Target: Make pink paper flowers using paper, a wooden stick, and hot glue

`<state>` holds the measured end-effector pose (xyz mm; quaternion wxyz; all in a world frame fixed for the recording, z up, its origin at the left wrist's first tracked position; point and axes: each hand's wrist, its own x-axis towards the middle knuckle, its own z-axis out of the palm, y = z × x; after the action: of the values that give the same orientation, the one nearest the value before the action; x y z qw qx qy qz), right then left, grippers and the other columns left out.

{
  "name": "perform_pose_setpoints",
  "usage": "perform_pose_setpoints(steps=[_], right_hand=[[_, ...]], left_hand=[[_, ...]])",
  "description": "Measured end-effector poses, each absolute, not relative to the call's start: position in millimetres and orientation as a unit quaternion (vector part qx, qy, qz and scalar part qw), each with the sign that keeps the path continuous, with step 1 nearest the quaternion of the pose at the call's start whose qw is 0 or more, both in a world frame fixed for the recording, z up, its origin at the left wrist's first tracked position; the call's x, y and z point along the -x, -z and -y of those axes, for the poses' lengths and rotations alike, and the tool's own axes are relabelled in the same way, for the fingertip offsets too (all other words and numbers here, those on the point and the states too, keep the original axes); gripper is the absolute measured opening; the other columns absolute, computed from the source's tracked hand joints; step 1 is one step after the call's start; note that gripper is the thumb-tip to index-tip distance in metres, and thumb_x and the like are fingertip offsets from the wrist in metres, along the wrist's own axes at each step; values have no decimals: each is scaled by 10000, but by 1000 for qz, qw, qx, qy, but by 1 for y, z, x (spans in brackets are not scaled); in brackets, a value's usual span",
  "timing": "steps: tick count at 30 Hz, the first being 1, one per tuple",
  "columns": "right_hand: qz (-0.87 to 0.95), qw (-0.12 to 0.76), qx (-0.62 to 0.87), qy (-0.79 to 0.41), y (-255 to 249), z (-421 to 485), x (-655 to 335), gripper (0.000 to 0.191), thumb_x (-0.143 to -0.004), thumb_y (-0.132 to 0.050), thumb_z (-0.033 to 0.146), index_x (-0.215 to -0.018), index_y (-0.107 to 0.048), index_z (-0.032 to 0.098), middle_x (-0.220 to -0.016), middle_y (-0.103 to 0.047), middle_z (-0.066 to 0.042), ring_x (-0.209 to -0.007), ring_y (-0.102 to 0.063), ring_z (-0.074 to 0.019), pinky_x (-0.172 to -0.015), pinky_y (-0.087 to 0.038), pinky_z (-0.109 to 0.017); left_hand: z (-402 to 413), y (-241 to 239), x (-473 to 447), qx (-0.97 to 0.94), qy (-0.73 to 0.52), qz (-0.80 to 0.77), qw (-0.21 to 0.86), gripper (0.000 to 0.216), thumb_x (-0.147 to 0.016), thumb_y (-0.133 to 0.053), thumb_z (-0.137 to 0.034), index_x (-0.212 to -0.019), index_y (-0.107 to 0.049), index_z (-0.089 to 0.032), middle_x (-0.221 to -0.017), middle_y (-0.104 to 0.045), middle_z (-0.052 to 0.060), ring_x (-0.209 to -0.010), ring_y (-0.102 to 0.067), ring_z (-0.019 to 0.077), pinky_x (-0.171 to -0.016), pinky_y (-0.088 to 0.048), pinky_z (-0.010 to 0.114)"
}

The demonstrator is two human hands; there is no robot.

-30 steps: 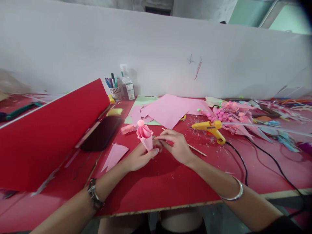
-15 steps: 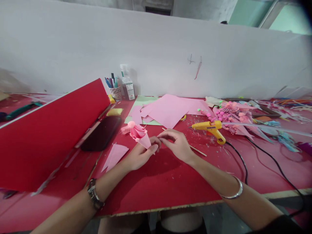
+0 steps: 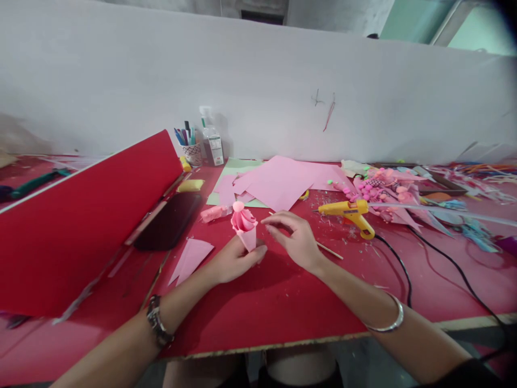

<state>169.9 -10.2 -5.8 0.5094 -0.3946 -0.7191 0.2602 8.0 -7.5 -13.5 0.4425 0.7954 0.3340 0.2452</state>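
Observation:
My left hand [image 3: 233, 261] is closed round the lower tip of a pink paper cone flower [image 3: 244, 226] and holds it upright over the red table [image 3: 262, 307]. My right hand [image 3: 294, 238] hovers just right of the flower with its fingers loosely curled and apart, holding nothing. A thin wooden stick [image 3: 329, 251] lies on the table behind my right hand. A pink paper triangle [image 3: 189, 257] lies flat to the left of my left hand.
A yellow glue gun [image 3: 350, 213] with a black cord [image 3: 407, 269] lies to the right. Pink paper sheets [image 3: 283, 183], a cup of pens [image 3: 189, 148], a bottle [image 3: 210, 141], a black phone [image 3: 169, 221] and a tilted red board [image 3: 81, 215] are around. Craft clutter [image 3: 404, 194] fills the right.
The flower tipped to the left half a second ago and now stands upright again. My right hand has come off the cone and its fingers have opened.

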Motion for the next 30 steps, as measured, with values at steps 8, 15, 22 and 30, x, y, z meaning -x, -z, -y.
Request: perform_pose_setpoints(steps=[8, 15, 22, 30], right_hand=[[683, 550, 401, -264, 1, 13, -171, 106, -748, -551, 201, -809, -637, 207, -789, -654, -16, -744, -602, -136, -699, -483, -261], [645, 567, 386, -337, 1, 13, -172, 173, -777, -516, 223, -919, -612, 199, -846, -664, -36, -777, -628, -145, -737, -515, -298], [655, 587, 389, -272, -12, 19, -175, 82, -737, -576, 221, -798, -629, 205, -741, -648, -1, -658, -613, -118, -633, -509, -251], [696, 576, 377, -203, -26, 33, -167, 86, -744, -561, 192, -774, -638, 216, -727, -619, 2, -687, -568, -120, -646, -464, -272]], left_hand=[[7, 15, -8, -811, -227, -349, 411, 295, -832, -354, -291, -583, -425, -149, -543, -428, -29, -526, -388, 89, -504, -332, 226], [6, 17, -8, -820, -216, -356, 393, 286, -841, -338, -278, -590, -391, -152, -542, -375, -42, -515, -361, 81, -494, -306, 215], [7, 15, -9, -834, -216, -352, 367, 271, -835, -336, -253, -585, -373, -152, -537, -344, -49, -508, -336, 74, -486, -279, 207], [8, 15, -11, -850, -240, -351, 312, 242, -825, -345, -271, -626, -405, -148, -602, -399, -29, -573, -370, 91, -538, -325, 214]])
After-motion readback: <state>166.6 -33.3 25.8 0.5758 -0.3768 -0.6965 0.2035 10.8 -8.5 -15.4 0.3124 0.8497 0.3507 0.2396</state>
